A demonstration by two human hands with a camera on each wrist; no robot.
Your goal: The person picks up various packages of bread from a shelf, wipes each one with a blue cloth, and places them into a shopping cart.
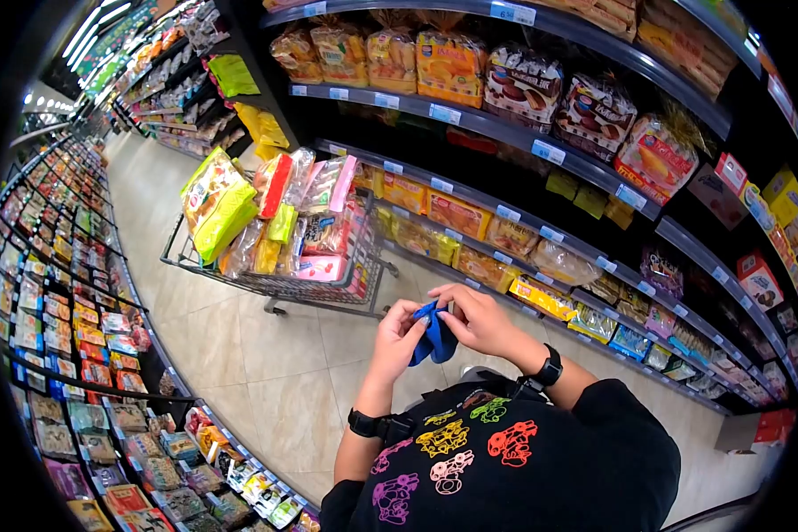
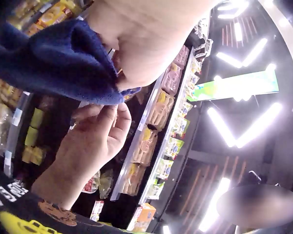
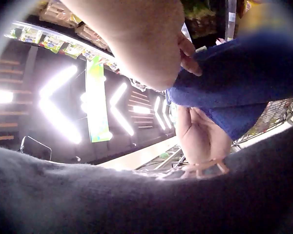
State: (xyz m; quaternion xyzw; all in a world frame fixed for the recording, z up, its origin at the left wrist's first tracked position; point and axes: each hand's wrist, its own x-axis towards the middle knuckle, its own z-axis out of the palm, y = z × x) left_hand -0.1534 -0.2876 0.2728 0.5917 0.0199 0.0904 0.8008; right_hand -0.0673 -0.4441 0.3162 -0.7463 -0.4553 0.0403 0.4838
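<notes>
A small dark-blue cloth hangs in front of the chest, stretched between both hands. My left hand pinches its upper edge between thumb and fingers. On the other side of the same edge, my right hand grips it with fingertips close to the left ones. In the left wrist view the soft, fuzzy cloth drapes down over the fingertips, and the right hand pinches its lower corner. The right wrist view shows the cloth covering part of the left hand.
A shopping cart heaped with packaged snacks stands ahead on the tiled floor. Shelves of bagged bread run along the right. Bins of small wrapped goods line the left. A cardboard box sits by the lower shelf at right.
</notes>
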